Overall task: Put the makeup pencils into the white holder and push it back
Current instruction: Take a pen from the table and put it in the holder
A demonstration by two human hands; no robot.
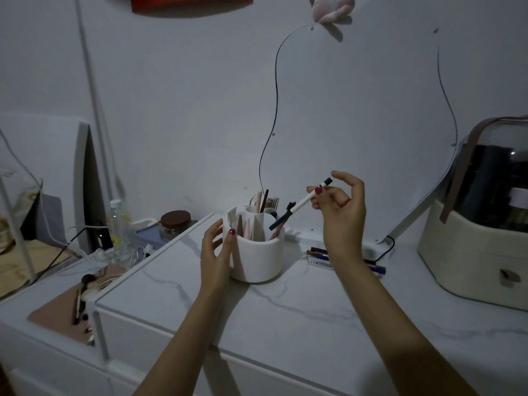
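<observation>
The round white holder (258, 260) stands on the marble-patterned tabletop (300, 318), with several pencils and brushes upright in its compartments. My left hand (217, 250) cups the holder's left side, thumb on the rim. My right hand (341, 208) is raised to the right of the holder and pinches a white makeup pencil (307, 200) with a black cap; the pencil slants down toward the holder's opening, its lower tip just above the rim. More makeup pencils (323, 255) lie flat on the table behind my right wrist, partly hidden by it.
A cream cosmetic case with a dark dome lid (480, 241) stands at the right. A wavy-edged mirror (357, 124) leans against the wall behind. Left of the table sit a brown-lidded jar (175, 222), a clear bottle (117, 221), cables and a pink tray with brushes (64, 310).
</observation>
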